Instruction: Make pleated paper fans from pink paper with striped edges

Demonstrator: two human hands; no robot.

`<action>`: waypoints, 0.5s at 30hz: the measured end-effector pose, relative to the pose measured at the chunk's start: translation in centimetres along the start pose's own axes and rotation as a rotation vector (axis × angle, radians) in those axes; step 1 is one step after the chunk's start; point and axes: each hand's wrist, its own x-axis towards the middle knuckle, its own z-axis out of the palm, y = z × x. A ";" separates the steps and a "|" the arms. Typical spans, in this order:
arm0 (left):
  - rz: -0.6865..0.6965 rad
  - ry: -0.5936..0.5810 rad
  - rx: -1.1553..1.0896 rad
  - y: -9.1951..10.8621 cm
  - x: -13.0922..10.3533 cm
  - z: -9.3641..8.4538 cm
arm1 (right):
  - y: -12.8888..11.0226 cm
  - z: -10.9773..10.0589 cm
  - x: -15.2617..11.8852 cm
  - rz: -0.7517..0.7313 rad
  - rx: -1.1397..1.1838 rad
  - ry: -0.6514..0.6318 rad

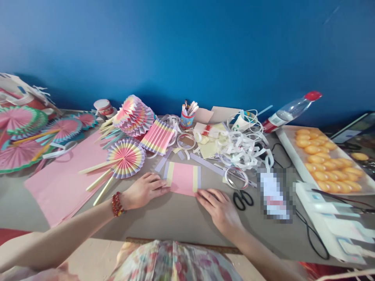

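Rectangular pink paper sheet with yellow and lilac end bands (183, 178) flat on grey table (164, 222). Left hand (148, 190) and right hand (217, 207), fingers extended, at its near corners. Table surface runs open to front edge. Black-handled scissors (243, 198) just beside right hand.

Paper-craft spot; home or small workshop, cannot tell which. Grey table (175, 218) against blue wall (205, 50). Signs: pleated paper fans (125, 158) and pink sheets (64, 187) left of left hand (146, 191); scissors (243, 199) just right of right hand (219, 210), curled white strips (243, 150) beyond; pen cup (187, 120) ahead of gap between hands.
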 end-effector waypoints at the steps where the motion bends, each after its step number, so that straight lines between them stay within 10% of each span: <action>1: -0.006 -0.006 -0.004 0.1 -0.2 0.1 | -0.1 0.0 0.1 0.014 0.011 0.004; 15: -0.053 0.026 -0.081 0.5 -2.6 0.1 | -0.2 -1.0 2.5 0.057 0.138 0.057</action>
